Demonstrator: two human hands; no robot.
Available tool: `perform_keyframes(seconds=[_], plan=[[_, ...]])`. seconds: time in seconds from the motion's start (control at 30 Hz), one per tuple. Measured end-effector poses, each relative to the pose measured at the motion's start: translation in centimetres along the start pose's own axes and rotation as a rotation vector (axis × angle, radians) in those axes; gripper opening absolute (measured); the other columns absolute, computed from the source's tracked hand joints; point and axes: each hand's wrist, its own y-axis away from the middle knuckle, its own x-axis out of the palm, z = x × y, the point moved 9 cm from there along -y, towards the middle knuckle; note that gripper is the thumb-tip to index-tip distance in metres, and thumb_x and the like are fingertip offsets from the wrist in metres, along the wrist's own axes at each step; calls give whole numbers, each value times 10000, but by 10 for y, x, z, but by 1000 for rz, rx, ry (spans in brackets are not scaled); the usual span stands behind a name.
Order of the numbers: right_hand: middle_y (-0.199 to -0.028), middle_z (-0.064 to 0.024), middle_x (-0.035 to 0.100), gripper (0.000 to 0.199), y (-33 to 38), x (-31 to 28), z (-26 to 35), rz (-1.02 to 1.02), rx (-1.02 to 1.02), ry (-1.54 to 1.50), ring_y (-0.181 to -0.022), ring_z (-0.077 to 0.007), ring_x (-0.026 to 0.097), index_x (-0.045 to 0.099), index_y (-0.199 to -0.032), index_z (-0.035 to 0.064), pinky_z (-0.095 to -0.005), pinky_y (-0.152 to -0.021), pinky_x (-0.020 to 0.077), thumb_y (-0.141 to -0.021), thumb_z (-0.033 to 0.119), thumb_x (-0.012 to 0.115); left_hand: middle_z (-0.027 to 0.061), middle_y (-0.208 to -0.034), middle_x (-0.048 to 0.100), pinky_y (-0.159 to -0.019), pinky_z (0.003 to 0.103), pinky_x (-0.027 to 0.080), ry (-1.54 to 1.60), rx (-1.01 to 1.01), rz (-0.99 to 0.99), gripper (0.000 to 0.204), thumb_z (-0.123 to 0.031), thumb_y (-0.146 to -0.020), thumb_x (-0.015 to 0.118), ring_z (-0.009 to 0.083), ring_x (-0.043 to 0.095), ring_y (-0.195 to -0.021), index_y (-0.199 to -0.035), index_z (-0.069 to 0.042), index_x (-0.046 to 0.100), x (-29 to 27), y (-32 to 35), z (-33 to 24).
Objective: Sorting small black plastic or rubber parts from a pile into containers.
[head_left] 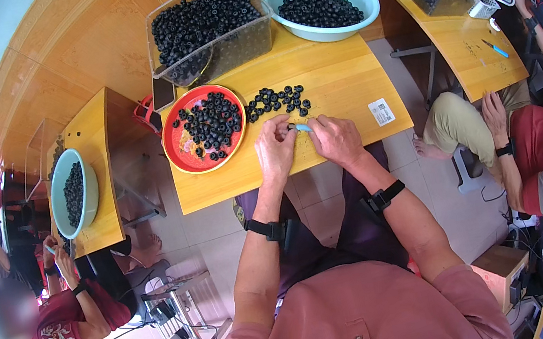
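Note:
My left hand (275, 148) is closed over the table's near edge, pinching a small black ring-like part (291, 126). Close against it, my right hand (336, 138) grips a small tool with a light-blue handle (303, 127); its tip is hidden at the black part. Just beyond my hands, several loose black ring-like parts (272, 100) lie on the wooden table (342, 77). To their left sits a red round tray (174, 150) with a heap of similar black parts (211, 122) in it.
At the table's back stand a clear plastic bin (223, 58) and a light-blue basin (327, 32), both full of black parts. A dark phone-like slab (163, 93) lies beside the bin. A white label (381, 112) is at the right. People work at side tables (468, 48) left and right.

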Motion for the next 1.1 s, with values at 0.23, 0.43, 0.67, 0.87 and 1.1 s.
perform_keyframes(seconds=[0.23, 0.43, 0.67, 0.87, 1.1], plan=[[-732, -92, 618, 106, 1, -1, 0, -18, -19, -3, -661, -277, 686, 660, -941, 71, -413, -558, 549, -913, 173, 652, 46, -879, 715, -718, 279, 555, 23, 25, -9, 325, 1, -814, 800, 118, 660, -756, -1122, -43, 707, -1, 0, -3], [-732, -96, 620, 117, 0, -1, 0, -4, -5, -5, -670, -277, 689, 666, -959, 68, -415, -565, 553, -914, 176, 652, 43, -872, 712, -705, 279, 549, 18, 29, -9, 321, 3, -811, 805, 118, 656, -751, -1113, -43, 707, -2, 1, -5], [-736, -98, 622, 106, 0, -2, 1, -2, -4, -7, -674, -279, 691, 657, -949, 69, -416, -573, 557, -914, 168, 649, 36, -862, 707, -695, 270, 543, 96, -49, 6, 309, 9, -816, 806, 97, 651, -751, -1093, -24, 673, -1, 1, 0], [-745, -97, 638, 95, -1, 1, -5, 10, 57, 22, -674, -286, 702, 652, -952, 74, -420, -576, 566, -916, 162, 649, 35, -852, 704, -698, 265, 543, 129, -85, -16, 287, -2, -823, 815, 93, 656, -762, -1037, -17, 626, -3, 2, 4], [-751, -97, 645, 78, 0, 5, -10, 16, 95, 67, -673, -292, 707, 645, -942, 84, -426, -573, 569, -917, 158, 647, 52, -873, 715, -703, 271, 543, 111, -41, -43, 289, -48, -830, 824, 103, 656, -751, -1081, -11, 686, -7, 4, -2]])
